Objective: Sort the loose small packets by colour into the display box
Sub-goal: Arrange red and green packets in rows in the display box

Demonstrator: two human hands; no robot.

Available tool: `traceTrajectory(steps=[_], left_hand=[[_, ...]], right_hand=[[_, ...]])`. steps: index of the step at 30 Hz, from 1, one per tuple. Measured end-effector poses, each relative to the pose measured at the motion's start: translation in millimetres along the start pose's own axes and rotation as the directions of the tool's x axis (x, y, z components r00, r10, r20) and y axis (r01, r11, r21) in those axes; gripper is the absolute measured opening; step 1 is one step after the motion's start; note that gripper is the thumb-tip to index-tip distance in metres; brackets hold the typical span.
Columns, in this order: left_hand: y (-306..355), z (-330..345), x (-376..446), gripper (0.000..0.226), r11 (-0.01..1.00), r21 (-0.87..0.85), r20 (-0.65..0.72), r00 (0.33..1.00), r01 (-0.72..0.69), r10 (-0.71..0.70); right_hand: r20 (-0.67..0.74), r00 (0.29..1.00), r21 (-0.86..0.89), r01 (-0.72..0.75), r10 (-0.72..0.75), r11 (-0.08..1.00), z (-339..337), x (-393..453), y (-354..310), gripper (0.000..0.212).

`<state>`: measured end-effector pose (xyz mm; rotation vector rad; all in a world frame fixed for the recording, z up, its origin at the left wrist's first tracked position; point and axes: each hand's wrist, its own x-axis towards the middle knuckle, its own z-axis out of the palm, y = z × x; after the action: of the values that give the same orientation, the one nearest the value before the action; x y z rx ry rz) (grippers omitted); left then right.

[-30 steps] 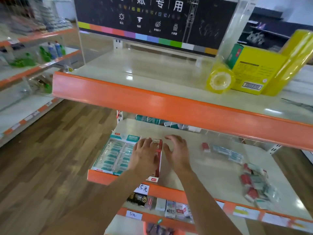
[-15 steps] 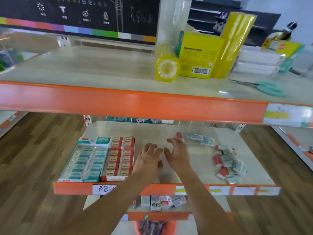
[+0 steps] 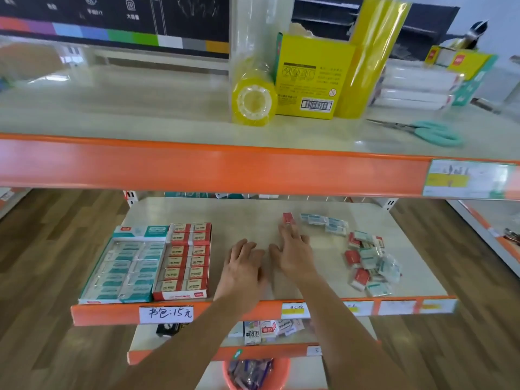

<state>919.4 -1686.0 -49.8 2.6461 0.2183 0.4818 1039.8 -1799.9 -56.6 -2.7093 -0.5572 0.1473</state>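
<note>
Down on the middle shelf [image 3: 253, 215], both hands lie flat with fingers spread and hold nothing. The left hand [image 3: 242, 266] rests just right of the display box [image 3: 146, 263], whose left half holds teal packets and right half red ones. The right hand [image 3: 294, 254] stretches forward — its fingertips [image 3: 287, 230] reach a single red packet [image 3: 288, 218], though actual contact is hard to tell. A short row of teal packets [image 3: 323, 222] lies just beyond, and a loose pile of red and teal packets [image 3: 368, 260] sits further right — well apart from the box.
</note>
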Motion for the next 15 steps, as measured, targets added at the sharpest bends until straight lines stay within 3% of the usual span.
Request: traceTrajectory(steps=[5,9,12,15], left_hand=[[-2.5,-0.5,-1.9,0.036,0.998,-0.054,-0.002,0.999,0.033,-0.033],[-4.3,0.0,-3.3,0.029,0.999,-0.038,0.025,0.999,0.032,-0.031],[-3.8,-0.7,-3.3,0.026,0.999,-0.028,0.049,0.999,0.023,-0.022],[-2.1,-3.2,-4.5,0.024,0.999,-0.036,0.046,0.999,0.004,-0.002]], right_hand=[[-0.070,0.997,0.000,0.010,-0.010,1.000,-1.9,-9.7,-9.6,0.064],[-0.200,0.980,0.073,0.041,-0.026,0.997,-0.9,-39.1,-19.9,0.042],[-0.313,0.950,0.249,0.081,0.001,0.965,7.6,-59.0,-22.2,0.024],[-0.268,0.963,0.386,0.071,0.038,0.920,7.8,-62.6,-19.9,0.031]])
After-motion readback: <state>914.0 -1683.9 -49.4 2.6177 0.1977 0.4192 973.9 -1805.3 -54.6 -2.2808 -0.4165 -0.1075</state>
